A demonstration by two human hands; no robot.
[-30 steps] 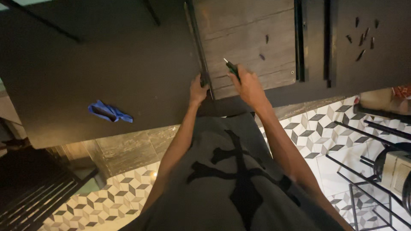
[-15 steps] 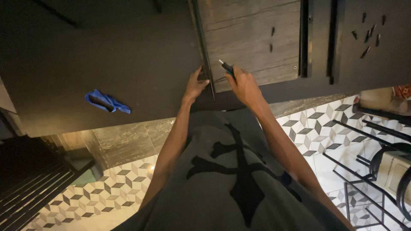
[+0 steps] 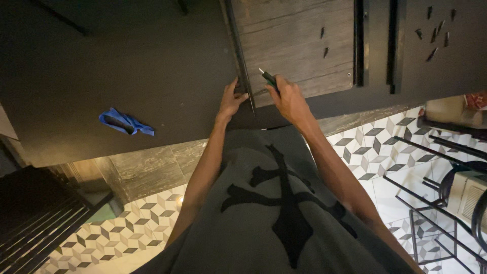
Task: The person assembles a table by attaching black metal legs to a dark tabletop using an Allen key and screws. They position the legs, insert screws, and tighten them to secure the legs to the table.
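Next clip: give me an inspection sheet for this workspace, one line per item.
Surface: dark worktop carrying a grey wood-grain panel.
Job's things: thin dark rail along the panel's left edge; green-handled tool.
Clutter: blue cloth; loose dark screws; two dark strips.
Grippers: left hand grips the rail's near end; right hand holds the tool.
Cables: nothing seen.
Surroundings: patterned tile floor; black wire rack.

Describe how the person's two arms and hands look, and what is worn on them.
Both arms are bare from hand to upper arm: no sleeves reach them, and no gloves, watch or rings can be seen on the left hand or the right hand. The grey shirt below them bears a large black cross-like print.
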